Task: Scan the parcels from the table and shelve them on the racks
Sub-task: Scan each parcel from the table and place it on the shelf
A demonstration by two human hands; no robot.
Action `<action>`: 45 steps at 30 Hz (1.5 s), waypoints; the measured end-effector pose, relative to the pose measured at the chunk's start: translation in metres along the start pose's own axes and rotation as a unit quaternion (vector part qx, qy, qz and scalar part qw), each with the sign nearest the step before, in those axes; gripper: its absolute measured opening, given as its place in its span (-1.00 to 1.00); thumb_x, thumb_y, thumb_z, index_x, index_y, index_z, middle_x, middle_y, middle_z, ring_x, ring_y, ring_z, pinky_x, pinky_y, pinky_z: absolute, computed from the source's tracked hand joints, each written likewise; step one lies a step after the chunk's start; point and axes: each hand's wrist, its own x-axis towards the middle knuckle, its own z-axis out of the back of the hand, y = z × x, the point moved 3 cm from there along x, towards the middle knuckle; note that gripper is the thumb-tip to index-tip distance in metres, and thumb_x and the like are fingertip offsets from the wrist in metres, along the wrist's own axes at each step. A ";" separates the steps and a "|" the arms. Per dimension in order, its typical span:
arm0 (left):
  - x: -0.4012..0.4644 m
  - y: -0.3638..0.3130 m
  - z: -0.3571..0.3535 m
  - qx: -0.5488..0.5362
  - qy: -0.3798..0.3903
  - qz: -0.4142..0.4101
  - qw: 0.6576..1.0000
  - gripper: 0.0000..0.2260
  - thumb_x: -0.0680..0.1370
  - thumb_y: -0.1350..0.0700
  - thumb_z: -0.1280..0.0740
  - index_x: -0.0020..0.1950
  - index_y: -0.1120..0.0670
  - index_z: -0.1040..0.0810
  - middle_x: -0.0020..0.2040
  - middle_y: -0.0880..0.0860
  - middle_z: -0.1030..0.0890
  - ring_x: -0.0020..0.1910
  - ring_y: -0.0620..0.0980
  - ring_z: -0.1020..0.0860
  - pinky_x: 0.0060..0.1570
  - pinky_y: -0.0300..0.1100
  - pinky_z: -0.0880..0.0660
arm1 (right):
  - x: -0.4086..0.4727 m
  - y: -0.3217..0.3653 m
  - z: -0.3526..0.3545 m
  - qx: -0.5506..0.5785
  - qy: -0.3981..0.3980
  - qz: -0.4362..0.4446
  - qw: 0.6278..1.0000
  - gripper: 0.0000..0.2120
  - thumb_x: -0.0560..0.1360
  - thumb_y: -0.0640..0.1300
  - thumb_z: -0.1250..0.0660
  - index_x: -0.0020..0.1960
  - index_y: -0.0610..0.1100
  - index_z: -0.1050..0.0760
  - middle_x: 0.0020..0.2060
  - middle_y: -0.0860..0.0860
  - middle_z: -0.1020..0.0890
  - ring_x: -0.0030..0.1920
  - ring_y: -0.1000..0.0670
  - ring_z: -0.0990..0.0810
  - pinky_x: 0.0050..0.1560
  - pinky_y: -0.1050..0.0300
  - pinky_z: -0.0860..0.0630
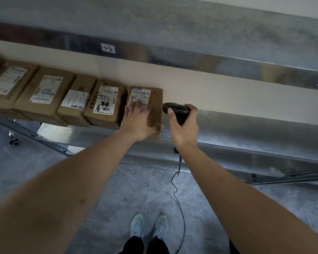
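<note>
Metal rack (pixel 228 136) runs across the view, pale shelf board (pixel 200 92) at chest level, steel front edge below it. Upper rail carries a handwritten tag (pixel 108 48). Grey tiled floor (pixel 117 189) underneath, 2 sneakers (pixel 148 224) at bottom centre.

Both forearms reach forward and up from the lower corners, bare, extended toward the shelf.

Row of 5 cardboard parcels on the shelf, side by side, labels facing up. From the left: parcel 1 (pixel 7 85), parcel 2 (pixel 44 94), parcel 3 (pixel 75 103), parcel 4 (pixel 105 105), each touching the next. The last parcel (pixel 155 107) sits at the right end of the row, just beside parcel 4, its front overhanging the shelf edge a bit.

Left hand (pixel 138 123) lies palm-down on top of the last parcel, fingers straight and spread over the white shipping label (pixel 140 96), thumb along the front right corner. Left grip: flat, pressing, not curled round the box.

Right hand (pixel 184 129) is just right of that parcel, wrist upright, fingers and thumb wrapped round the handle of a black barcode scanner (pixel 174 108). Right grip: closed on the scanner. Scanner head points left toward the parcel, near its right side; touching or not, cannot tell. Black cable (pixel 180 208) hangs from the handle down past the sneakers.
</note>
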 end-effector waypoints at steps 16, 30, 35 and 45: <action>-0.003 -0.008 0.010 0.031 0.069 0.048 0.996 -0.07 0.57 -0.36 -0.33 0.73 -0.06 0.13 0.70 0.20 0.27 0.69 0.23 0.25 0.64 0.14 0.16 | -0.003 -0.006 0.022 0.005 0.011 0.007 1.000 -0.47 0.63 0.14 -0.42 0.50 0.06 -0.30 0.15 0.07 -0.60 0.10 0.07 -0.61 -0.04 0.31 -0.47; -0.042 -0.061 0.054 0.119 0.011 -0.031 0.992 -0.52 0.64 -0.16 -0.25 0.48 0.08 -0.43 0.48 0.23 -0.41 0.46 0.34 -0.38 0.48 0.23 -0.33 | -0.030 0.016 0.059 0.040 0.001 0.041 0.998 -0.49 0.63 0.14 -0.40 0.49 0.08 -0.29 0.17 0.05 -0.58 0.14 0.02 -0.59 0.11 0.15 -0.49; -0.060 -0.081 0.069 0.115 -0.010 -0.081 0.990 -0.52 0.64 -0.15 -0.26 0.48 0.07 -0.44 0.46 0.18 -0.44 0.43 0.29 -0.42 0.42 0.21 -0.39 | -0.053 0.030 0.084 0.049 -0.041 0.054 0.996 -0.50 0.64 0.13 -0.40 0.49 0.07 -0.30 0.22 0.01 -0.60 0.17 0.00 -0.60 0.13 0.17 -0.49; -0.113 -0.127 0.088 0.129 -0.019 -0.240 0.962 -0.47 0.62 -0.19 -0.25 0.52 0.04 -0.45 0.44 0.14 -0.49 0.37 0.28 -0.47 0.35 0.16 -0.46 | -0.147 0.034 0.120 0.052 -0.199 0.058 0.977 -0.49 0.62 0.18 -0.40 0.47 0.10 -0.31 0.19 0.04 -0.61 0.15 0.01 -0.60 0.19 0.07 -0.55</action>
